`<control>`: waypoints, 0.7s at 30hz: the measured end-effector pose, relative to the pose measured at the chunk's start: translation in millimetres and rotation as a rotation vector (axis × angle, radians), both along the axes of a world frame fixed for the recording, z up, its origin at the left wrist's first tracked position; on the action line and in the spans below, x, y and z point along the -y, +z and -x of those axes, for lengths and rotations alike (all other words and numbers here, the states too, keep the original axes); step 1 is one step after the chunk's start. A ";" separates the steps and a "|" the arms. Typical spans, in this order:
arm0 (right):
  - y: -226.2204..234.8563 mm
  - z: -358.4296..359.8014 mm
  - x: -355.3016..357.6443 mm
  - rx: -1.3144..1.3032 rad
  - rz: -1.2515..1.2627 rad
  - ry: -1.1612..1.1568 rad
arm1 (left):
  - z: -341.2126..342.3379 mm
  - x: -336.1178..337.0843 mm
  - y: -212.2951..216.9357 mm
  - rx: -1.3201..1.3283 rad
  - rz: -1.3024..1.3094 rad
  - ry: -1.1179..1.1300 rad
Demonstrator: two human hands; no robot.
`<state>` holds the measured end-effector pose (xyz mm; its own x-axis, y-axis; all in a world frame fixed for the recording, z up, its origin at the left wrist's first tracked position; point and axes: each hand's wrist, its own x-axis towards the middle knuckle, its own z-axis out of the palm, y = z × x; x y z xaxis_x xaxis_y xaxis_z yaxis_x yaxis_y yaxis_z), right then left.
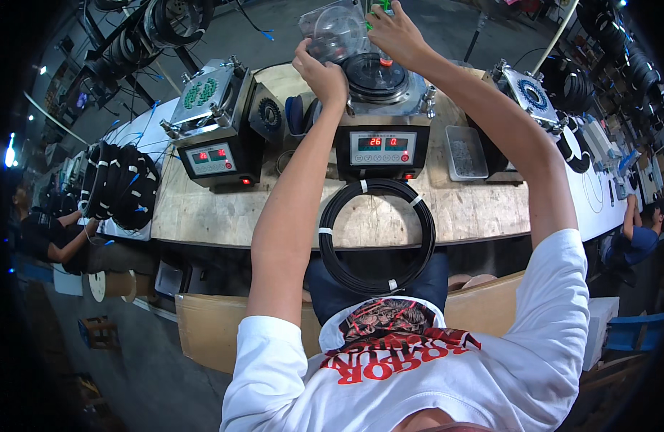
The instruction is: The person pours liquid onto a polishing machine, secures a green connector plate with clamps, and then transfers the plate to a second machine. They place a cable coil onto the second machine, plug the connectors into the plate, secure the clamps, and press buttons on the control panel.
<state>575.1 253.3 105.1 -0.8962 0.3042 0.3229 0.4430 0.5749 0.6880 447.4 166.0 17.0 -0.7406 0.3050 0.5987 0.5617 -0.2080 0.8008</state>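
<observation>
My left hand (322,76) reaches to the far middle, fingers closed on the near edge of a clear plastic cover (338,30) with a round raised part. The cover is tilted up behind a bench machine (343,137) with a lit red display. On that machine sits a round black disc (368,70) with an orange-red piece (385,62) at its edge. Above the disc, my right hand (398,34) pinches a small green piece (379,9), partly hidden by the fingers. A coil of black cable (428,234), bound with white tape, leans between the table edge and my lap.
A similar machine (215,155) with green parts on top stands left, and another with a blue ring (531,93) right. A clear tray (467,173) of small pieces lies on the wooden table (224,209). Black cable coils (119,183) are stacked left. People work at both sides.
</observation>
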 end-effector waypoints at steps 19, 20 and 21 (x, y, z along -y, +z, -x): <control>-71.6 -148.6 -40.7 -0.909 1.019 -0.046 | 1.4 -11.5 -5.5 0.106 -0.025 -0.084; -84.9 -158.8 -43.7 -0.916 1.019 -0.055 | 4.2 -13.7 -7.7 0.165 -0.032 -0.087; -99.6 -163.6 -37.7 -0.946 1.040 -0.023 | 12.7 -11.2 -11.3 0.147 -0.025 -0.053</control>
